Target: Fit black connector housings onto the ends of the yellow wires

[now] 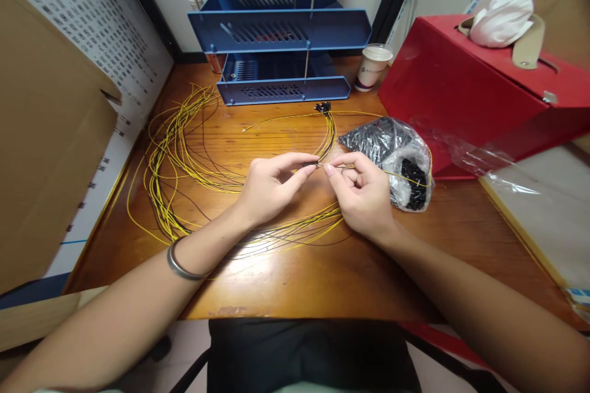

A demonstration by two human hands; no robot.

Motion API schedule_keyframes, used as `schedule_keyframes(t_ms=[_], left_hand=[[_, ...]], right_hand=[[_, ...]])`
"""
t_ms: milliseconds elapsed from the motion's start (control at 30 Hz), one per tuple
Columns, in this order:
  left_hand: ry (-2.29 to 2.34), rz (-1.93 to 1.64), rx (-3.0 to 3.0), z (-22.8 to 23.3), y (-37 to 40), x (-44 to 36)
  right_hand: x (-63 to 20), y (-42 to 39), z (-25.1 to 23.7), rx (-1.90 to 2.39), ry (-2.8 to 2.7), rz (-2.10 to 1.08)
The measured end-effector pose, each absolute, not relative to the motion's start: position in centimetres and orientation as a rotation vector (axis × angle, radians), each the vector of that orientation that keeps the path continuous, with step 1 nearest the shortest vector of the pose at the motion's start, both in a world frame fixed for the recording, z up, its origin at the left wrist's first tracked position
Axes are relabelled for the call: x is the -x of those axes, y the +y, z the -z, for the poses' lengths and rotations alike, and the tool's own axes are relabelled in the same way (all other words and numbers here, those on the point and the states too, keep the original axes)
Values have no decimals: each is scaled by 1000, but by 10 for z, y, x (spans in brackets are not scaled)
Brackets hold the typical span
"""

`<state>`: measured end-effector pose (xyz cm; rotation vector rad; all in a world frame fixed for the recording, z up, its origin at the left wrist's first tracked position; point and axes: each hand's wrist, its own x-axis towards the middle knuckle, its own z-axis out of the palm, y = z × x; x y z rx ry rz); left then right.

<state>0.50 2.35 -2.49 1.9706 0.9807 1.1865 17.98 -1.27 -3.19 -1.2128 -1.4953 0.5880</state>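
Broadly, a glossy orange-brown wooden worktop [295, 270] is carrying everything, its varnish catching the light near the front edge. At the right a red box [461, 98] with flat, smooth faces is standing on it, and at the back a blue plastic tray rack [281, 30] with slotted walls is sitting beside a white paper cup [374, 66]. Thin yellow wires [179, 153] are lying in loose, overlapping loops across the left half of the worktop, some strands running under the forearms. A crinkled clear plastic bag [396, 153] of small black parts is resting just beside the right hand. Both forearms are reaching in from the bottom corners and meeting near the middle, a metal bangle [180, 267] circling the left wrist. The left hand [270, 187] is pinching a small black sleeve [310, 164] between thumb and forefinger, the other fingers curled. The right hand [362, 193] is pinching a thin wire end [341, 166] the same way, fingertip nearly touching the sleeve. Sleeve and wire end are lying roughly level, their long axis running left to right between the two hands, above the worktop.
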Motion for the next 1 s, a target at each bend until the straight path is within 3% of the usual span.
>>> schedule_keyframes(t_ms=[1000], left_hand=[[959, -1104, -2032, 23, 24, -3]], right_hand=[[-181, -13, 30, 1263, -1480, -626]])
